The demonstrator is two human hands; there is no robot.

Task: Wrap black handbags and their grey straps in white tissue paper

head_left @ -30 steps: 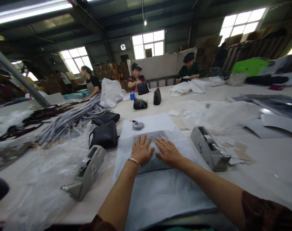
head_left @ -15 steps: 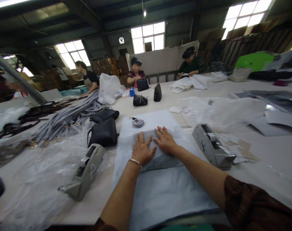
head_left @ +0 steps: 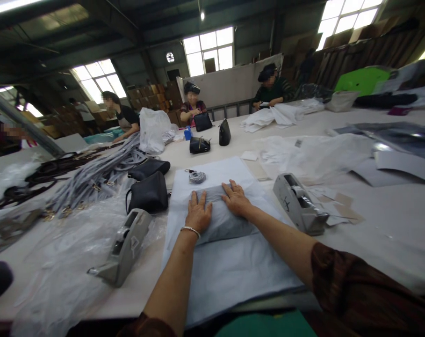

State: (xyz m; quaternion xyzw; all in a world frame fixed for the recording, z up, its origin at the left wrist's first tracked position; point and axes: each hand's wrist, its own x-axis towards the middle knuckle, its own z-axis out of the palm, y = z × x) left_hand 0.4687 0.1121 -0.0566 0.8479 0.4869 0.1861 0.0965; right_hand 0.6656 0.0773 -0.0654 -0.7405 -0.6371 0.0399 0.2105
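While the left hand and right hand are spread on the grey bundle, back from the near edge of the tabletop, smoothing is apparently being done, and even pressure seems needed next.

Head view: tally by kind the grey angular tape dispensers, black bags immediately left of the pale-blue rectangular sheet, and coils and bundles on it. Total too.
Grey angular tape dispensers: 2
Black bags immediately left of the pale-blue rectangular sheet: 2
Coiled thin grey cord: 1
Flat grey bundle under left hand and right hand: 1
Total: 6
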